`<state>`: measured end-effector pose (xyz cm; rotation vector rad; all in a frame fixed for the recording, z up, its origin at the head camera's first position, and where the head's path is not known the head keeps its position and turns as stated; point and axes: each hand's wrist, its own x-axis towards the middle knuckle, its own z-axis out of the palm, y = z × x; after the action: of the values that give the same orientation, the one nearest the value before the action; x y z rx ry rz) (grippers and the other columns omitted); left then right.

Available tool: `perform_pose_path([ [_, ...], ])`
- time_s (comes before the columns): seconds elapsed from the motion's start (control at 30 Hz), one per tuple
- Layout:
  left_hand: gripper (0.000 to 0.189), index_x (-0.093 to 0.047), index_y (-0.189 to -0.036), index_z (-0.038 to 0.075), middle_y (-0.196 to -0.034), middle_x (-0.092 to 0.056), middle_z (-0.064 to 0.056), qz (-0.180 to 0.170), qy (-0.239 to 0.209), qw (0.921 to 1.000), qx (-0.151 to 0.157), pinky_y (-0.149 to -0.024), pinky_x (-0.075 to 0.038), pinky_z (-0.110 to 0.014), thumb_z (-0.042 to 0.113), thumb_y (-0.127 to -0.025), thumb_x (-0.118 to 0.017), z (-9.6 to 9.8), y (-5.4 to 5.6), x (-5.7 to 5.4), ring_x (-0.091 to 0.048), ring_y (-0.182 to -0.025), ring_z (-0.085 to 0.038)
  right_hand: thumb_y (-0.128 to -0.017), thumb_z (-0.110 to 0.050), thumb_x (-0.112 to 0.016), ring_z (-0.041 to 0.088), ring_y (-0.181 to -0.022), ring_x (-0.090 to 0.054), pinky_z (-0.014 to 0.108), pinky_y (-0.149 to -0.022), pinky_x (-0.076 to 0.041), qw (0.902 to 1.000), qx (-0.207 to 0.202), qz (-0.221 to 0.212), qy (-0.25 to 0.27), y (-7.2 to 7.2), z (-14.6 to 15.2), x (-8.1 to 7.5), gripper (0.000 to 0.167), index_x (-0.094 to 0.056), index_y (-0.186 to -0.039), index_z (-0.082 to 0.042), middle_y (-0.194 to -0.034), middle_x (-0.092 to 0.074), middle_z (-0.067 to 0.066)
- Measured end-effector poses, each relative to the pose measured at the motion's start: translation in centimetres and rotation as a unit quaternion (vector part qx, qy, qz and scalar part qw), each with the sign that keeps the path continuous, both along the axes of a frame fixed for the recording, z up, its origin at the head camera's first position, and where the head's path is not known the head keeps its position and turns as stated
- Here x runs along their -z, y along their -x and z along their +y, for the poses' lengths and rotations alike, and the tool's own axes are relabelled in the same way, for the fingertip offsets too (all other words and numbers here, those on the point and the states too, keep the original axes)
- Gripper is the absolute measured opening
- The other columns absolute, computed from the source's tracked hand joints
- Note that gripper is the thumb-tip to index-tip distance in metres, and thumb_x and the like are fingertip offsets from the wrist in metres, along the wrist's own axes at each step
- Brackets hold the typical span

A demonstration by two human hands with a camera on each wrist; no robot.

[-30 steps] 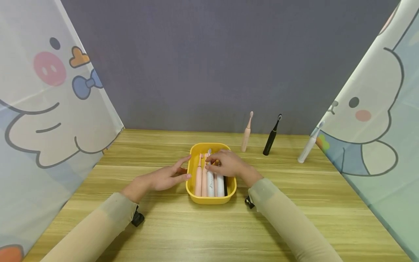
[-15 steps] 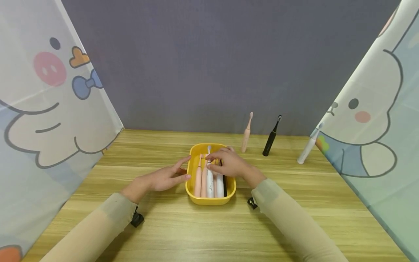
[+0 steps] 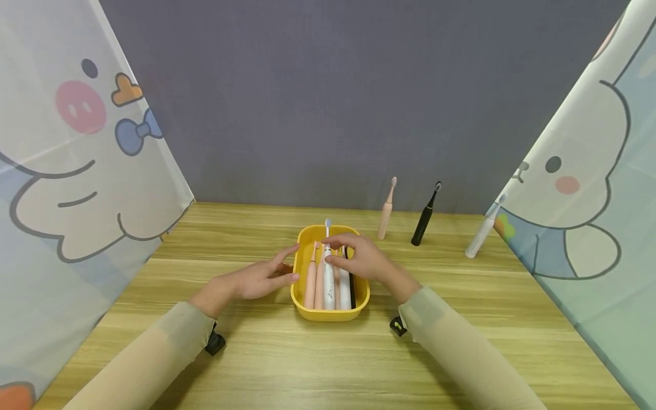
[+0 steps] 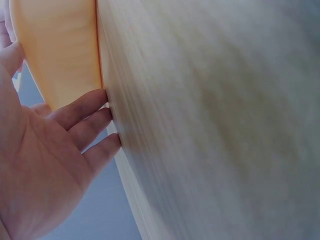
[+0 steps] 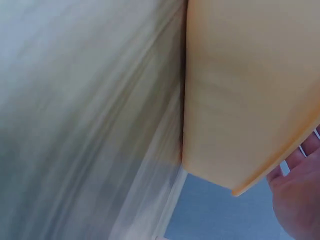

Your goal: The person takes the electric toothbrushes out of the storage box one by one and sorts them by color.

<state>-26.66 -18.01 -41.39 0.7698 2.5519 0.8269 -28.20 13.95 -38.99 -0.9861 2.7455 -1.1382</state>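
A yellow plastic bin (image 3: 330, 315) stands on the table, holding several electric toothbrushes. My right hand (image 3: 363, 257) reaches over its right rim and pinches a white, dark-marked electric toothbrush (image 3: 328, 290), whose head tilts up while its base stays low in the bin. Pink toothbrushes (image 3: 310, 285) lie to the left of it. A plain white one (image 3: 345, 293) and a black one (image 3: 352, 293) lie to its right. Spread along the bin's left side, my left hand (image 3: 256, 279) touches the wall; in the left wrist view its lower fingertips (image 4: 115, 140) rest at the tabletop.
Three electric toothbrushes stand upright at the back right: a pink one (image 3: 385, 219), a black one (image 3: 422, 224) and a white one (image 3: 479, 236). A grey partition (image 3: 328, 114) closes off the back of the wooden table (image 3: 307, 364). Cartoon-printed cloths (image 3: 589, 228) hang at both sides.
The head of the white, dark-marked toothbrush has risen toward the bin's back rim, and my right hand has shifted slightly right with it. My left hand stays at the bin's side.
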Motion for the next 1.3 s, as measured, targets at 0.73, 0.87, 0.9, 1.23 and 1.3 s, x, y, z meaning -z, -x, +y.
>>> perform_pose_path([
  [0.73, 0.087, -0.004, -0.178, 0.034, -0.161, -0.061, -0.014, -0.011, -0.006, 0.9999, -0.003, -0.128, -0.037, -0.066, 0.069, -0.111, -0.048, 0.0, 0.0, -0.1, -0.056, -0.150, -0.041, -0.107, -0.008, -0.072, 0.020, -0.103, -0.077, 0.039, -0.084, -0.068, 0.9780, -0.008, -0.117, 0.172, -1.2, -0.5, 0.6, 0.047, -0.063, -0.154, -0.009, -0.151, -0.065, 0.022],
  [0.87, 0.088, -0.004, -0.178, 0.033, -0.160, -0.061, -0.015, -0.012, -0.007, 0.9999, -0.005, -0.128, -0.037, -0.066, 0.069, -0.111, -0.048, 0.0, 0.1, -0.2, -0.056, -0.149, -0.041, -0.108, -0.007, -0.070, 0.023, -0.108, -0.075, 0.039, -0.086, -0.068, 0.9786, -0.013, -0.115, 0.170, -1.4, -0.4, 0.4, 0.049, -0.060, -0.156, -0.009, -0.153, -0.063, 0.018],
  [0.9, 0.088, -0.004, -0.178, 0.033, -0.161, -0.061, -0.015, -0.012, -0.007, 0.9999, -0.005, -0.128, -0.037, -0.067, 0.069, -0.111, -0.048, 0.0, 0.1, -0.2, -0.056, -0.149, -0.041, -0.108, -0.007, -0.069, 0.024, -0.110, -0.075, 0.039, -0.086, -0.067, 0.9786, -0.014, -0.114, 0.170, -1.5, -0.4, 0.4, 0.049, -0.060, -0.156, -0.009, -0.154, -0.062, 0.017],
  [1.23, 0.089, -0.004, -0.178, 0.035, -0.163, -0.058, -0.015, -0.021, -0.009, 0.9997, -0.006, -0.128, -0.038, -0.067, 0.070, -0.110, -0.048, 0.0, 0.2, -0.2, -0.056, -0.150, -0.041, -0.108, -0.007, -0.071, 0.028, -0.112, -0.073, 0.035, -0.086, -0.067, 0.9746, -0.018, -0.108, 0.195, -1.9, -0.6, 0.4, 0.053, -0.057, -0.159, -0.012, -0.147, -0.060, 0.021],
  [1.3, 0.089, -0.004, -0.178, 0.036, -0.163, -0.058, -0.015, -0.022, -0.008, 0.9997, -0.008, -0.128, -0.038, -0.067, 0.071, -0.110, -0.048, 0.0, 0.1, -0.1, -0.056, -0.150, -0.041, -0.107, -0.005, -0.071, 0.028, -0.111, -0.073, 0.034, -0.085, -0.067, 0.9721, -0.020, -0.106, 0.208, -2.0, -0.8, 0.4, 0.058, -0.053, -0.162, -0.013, -0.145, -0.060, 0.022],
])
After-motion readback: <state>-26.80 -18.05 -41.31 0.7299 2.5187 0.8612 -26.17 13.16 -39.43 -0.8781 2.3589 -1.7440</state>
